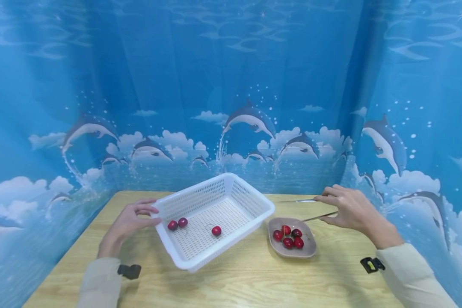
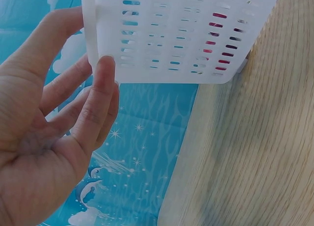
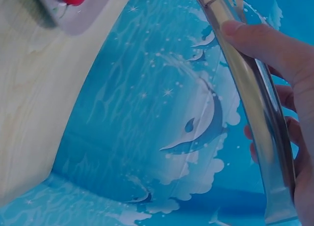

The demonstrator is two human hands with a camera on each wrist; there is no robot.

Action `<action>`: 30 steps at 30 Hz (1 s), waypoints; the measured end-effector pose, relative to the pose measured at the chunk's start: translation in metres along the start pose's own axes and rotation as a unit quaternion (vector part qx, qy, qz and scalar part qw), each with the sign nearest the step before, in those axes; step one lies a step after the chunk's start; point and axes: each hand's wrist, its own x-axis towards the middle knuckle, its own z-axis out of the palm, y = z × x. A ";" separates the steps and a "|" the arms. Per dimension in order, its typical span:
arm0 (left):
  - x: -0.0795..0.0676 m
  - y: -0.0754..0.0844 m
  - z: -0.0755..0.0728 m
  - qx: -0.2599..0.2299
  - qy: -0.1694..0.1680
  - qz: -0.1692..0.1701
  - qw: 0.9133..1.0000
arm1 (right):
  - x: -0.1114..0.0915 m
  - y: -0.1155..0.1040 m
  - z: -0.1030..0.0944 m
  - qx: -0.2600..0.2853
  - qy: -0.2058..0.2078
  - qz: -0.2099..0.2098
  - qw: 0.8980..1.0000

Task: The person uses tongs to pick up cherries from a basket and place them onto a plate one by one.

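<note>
My left hand (image 1: 132, 220) grips the rim at the left end of a white perforated plastic basket (image 1: 250, 209). In the left wrist view the thumb presses the basket's outer wall (image 2: 167, 39), and another finger reaches behind the rim. Two red cherries (image 1: 182, 222) lie together inside at the left; another cherry (image 1: 216, 231) sits nearer the middle. My right hand (image 1: 350, 209) holds metal tongs (image 3: 255, 103), their two arms spread apart. The tongs' lower arm reaches over the edge of a small pinkish dish (image 1: 292, 253) with several cherries (image 1: 288, 243) in it. Nothing shows between the tongs' tips.
Basket and dish stand on a light wood-grain table (image 1: 254, 282), the dish just right of the basket. A blue curtain (image 1: 215, 85) printed with dolphins hangs behind the table and along both sides. Each sleeve has a small black device (image 1: 129, 271) at the wrist.
</note>
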 end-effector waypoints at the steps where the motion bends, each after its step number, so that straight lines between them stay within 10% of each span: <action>1: 0.000 0.000 0.000 0.000 -0.001 0.001 1.000 | 0.002 0.000 0.000 0.000 0.003 -0.002 1.000; 30: 0.000 0.001 -0.001 -0.002 -0.004 -0.006 1.000 | 0.090 -0.037 0.008 0.039 -0.022 -0.044 0.998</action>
